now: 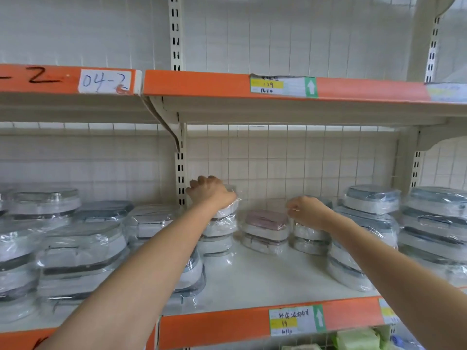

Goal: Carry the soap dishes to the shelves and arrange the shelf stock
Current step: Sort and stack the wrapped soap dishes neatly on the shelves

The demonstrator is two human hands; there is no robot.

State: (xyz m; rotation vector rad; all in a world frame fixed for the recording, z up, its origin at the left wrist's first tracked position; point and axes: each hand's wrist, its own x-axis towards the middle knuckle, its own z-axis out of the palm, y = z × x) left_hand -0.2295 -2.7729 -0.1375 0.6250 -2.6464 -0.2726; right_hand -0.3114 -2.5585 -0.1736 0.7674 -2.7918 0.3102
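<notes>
Soap dishes in clear plastic wrap stand in stacks on the middle shelf (265, 279). My left hand (211, 194) reaches to the back and grips the top soap dish of a white stack (221, 227) next to the slotted upright. My right hand (307, 210) is curled over another white stack (309, 237) and pinches the wrap of its top dish. Between the two hands stands a short stack with a pink-lidded dish (265, 222) on top. Both forearms stretch over the shelf's front edge.
Taller stacks of grey-lidded dishes fill the shelf at the left (80, 251) and the right (429, 223). An orange-edged upper shelf (202, 83) hangs overhead. A wire grid backs the shelf. Green packs (358, 338) lie on the level below.
</notes>
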